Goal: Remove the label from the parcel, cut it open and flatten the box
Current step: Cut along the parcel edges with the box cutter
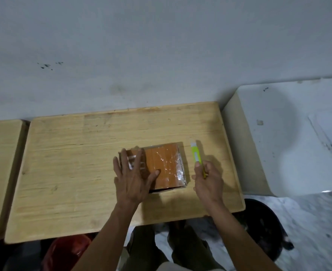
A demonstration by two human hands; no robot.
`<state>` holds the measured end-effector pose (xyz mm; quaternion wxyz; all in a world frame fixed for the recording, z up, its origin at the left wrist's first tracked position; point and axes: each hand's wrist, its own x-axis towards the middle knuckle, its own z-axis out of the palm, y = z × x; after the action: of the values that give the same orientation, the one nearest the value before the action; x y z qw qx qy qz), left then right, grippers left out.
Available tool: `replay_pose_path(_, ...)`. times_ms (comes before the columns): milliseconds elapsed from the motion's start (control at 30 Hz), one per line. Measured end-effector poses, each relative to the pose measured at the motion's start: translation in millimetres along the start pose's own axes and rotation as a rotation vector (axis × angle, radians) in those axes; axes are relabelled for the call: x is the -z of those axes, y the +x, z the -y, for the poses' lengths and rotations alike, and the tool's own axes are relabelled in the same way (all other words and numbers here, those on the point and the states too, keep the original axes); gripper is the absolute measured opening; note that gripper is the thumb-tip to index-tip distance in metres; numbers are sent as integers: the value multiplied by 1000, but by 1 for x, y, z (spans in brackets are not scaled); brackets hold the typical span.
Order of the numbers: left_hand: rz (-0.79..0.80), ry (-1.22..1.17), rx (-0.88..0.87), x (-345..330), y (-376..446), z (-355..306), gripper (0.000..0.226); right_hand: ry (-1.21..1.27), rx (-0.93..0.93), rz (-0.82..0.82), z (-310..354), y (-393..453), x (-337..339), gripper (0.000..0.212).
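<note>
A small brown cardboard parcel point(165, 165), wrapped in shiny clear tape, lies flat on the wooden table point(67, 165). My left hand point(132, 178) rests flat on its left part with fingers spread, covering a pale label point(131, 160) that shows between the fingers. Just right of the parcel, my right hand point(208, 178) grips the near end of a yellow-green utility knife point(196, 153). The knife points away from me, alongside the parcel's right edge. I cannot see whether its blade is out.
A second wooden table point(1, 173) stands at the left. A white surface point(290, 137) with a paper sheet sits at the right. Below the table edge are a black bin point(262, 227) and something red point(67, 251). A grey wall is behind.
</note>
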<state>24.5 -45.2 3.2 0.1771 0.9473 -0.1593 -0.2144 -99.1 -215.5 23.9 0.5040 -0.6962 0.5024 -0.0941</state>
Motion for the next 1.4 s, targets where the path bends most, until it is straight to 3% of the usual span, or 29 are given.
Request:
replay_pose_path(167, 93, -5, 28, 0, 16, 0, 102, -68, 3, 67, -4, -16, -1, 20)
replay_pose_path(533, 84, 25, 76, -7, 20, 1, 93, -287, 165, 134, 14, -3, -12, 28)
replay_pose_path(1400, 86, 75, 10, -20, 30, 11, 91, -545, 196, 31, 29, -6, -37, 41)
